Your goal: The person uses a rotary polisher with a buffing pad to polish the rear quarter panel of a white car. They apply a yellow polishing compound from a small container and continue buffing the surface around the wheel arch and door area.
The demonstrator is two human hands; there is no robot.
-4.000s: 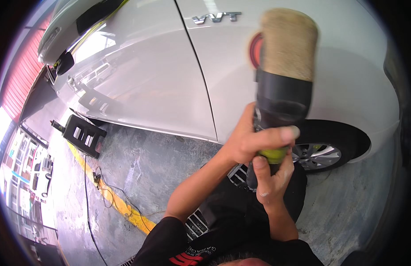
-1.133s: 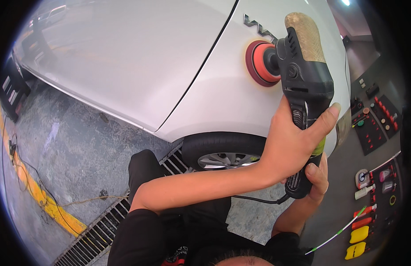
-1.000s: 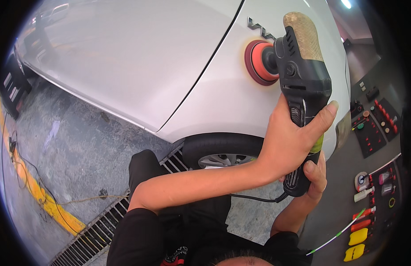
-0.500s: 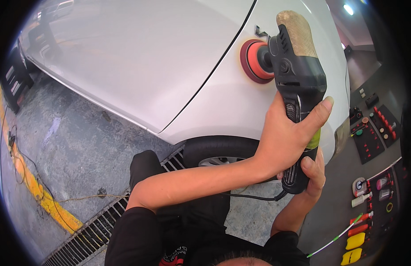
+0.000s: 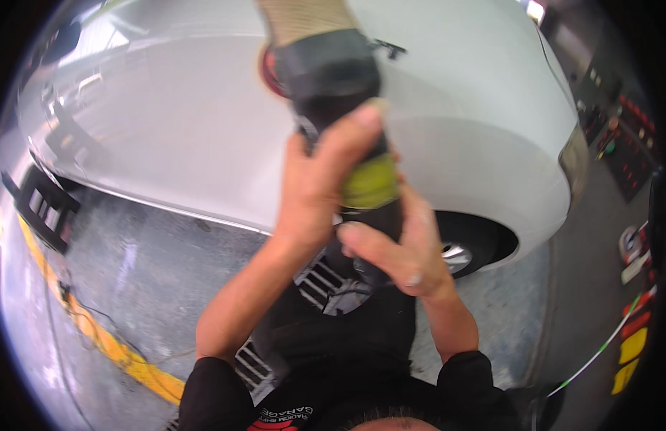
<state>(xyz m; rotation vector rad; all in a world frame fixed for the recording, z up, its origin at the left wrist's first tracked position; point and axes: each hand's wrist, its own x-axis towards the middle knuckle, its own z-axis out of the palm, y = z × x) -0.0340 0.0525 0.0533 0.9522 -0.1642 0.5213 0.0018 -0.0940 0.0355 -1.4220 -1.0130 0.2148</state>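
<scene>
Far left: black stool (image 5: 51, 210) near lower edge of white car (image 5: 182, 108). Next, red pad (image 5: 267, 70) over car's side; contact hidden. Left hand (image 5: 311, 188) wrapped round polisher (image 5: 333, 68), nearer pad; tool head ahead of both hands, long axis leaning slightly left. Right hand (image 5: 410, 248) curled snugly about lower end. Then wheel (image 5: 458, 256).
</scene>
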